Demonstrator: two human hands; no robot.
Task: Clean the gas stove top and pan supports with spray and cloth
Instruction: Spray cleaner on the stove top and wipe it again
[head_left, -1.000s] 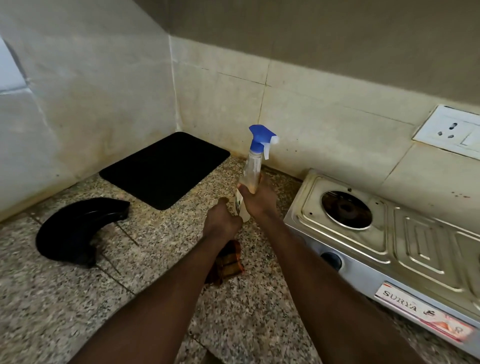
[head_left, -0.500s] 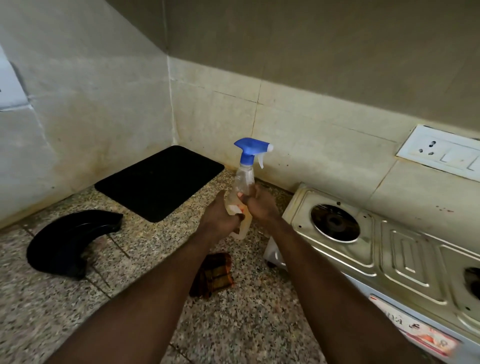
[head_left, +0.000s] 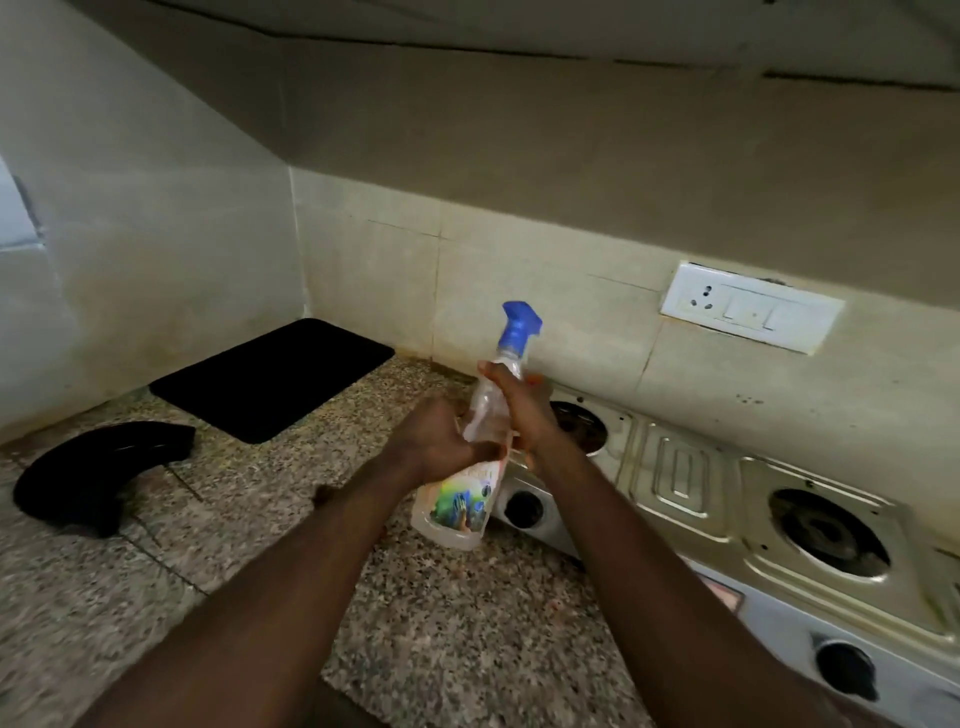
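A clear plastic spray bottle (head_left: 467, 499), capped by a blue trigger head (head_left: 517, 325) and wrapped in a colourful label, was held tilted above the speckled granite counter (head_left: 467, 623), just beside the ribbed, pressed-steel gas stove (head_left: 685, 467). Its middle was gripped by the left hand (head_left: 436, 441), fingers curled round it, and its neck was clasped by the right hand (head_left: 524, 410). A flat black rectangular mat (head_left: 270, 379) and a curved black piece (head_left: 98, 467) were laid farther left on the counter.
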